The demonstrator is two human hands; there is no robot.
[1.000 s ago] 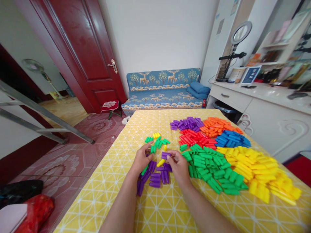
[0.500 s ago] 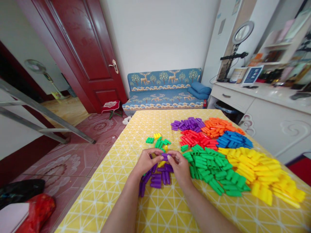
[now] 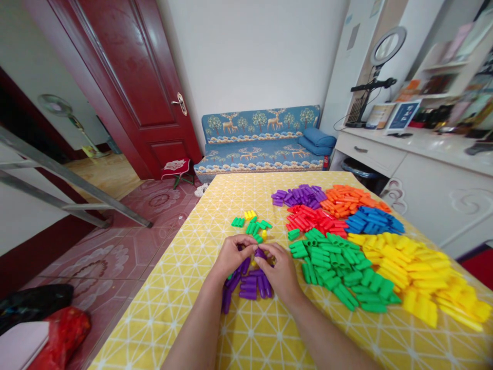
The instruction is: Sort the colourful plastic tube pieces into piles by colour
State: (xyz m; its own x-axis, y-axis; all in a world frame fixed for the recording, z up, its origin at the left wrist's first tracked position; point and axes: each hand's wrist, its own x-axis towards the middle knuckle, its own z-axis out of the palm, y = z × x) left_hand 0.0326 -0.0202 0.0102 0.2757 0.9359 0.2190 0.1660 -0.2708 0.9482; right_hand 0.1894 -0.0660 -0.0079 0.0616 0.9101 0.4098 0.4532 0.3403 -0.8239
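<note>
A small purple plastic tube piece (image 3: 260, 253) is pinched between my fingertips, above the middle-left of the table. My left hand (image 3: 231, 257) closes on it from the left, thumb and index finger touching its side. My right hand (image 3: 280, 268) grips it from the right and hides part of it. Below my hands lie several purple tube pieces (image 3: 248, 288), some partly covered by my fingers. Just beyond my fingertips are loose green tube pieces (image 3: 252, 227), a small yellow piece (image 3: 264, 235) and a yellow group of tubes (image 3: 250, 214).
Heaped green tubes (image 3: 335, 262) lie right of my right hand, with yellow (image 3: 416, 267), red (image 3: 314, 221), blue (image 3: 373, 221), orange (image 3: 350, 200) and purple (image 3: 298, 196) heaps around them. A patterned yellow cloth (image 3: 162, 308) covers the table. Beyond stands a blue sofa (image 3: 262, 149).
The purple piece has turned from lying crosswise to pointing more away from me, and my right hand has shifted slightly left over it. The view has moved a little.
</note>
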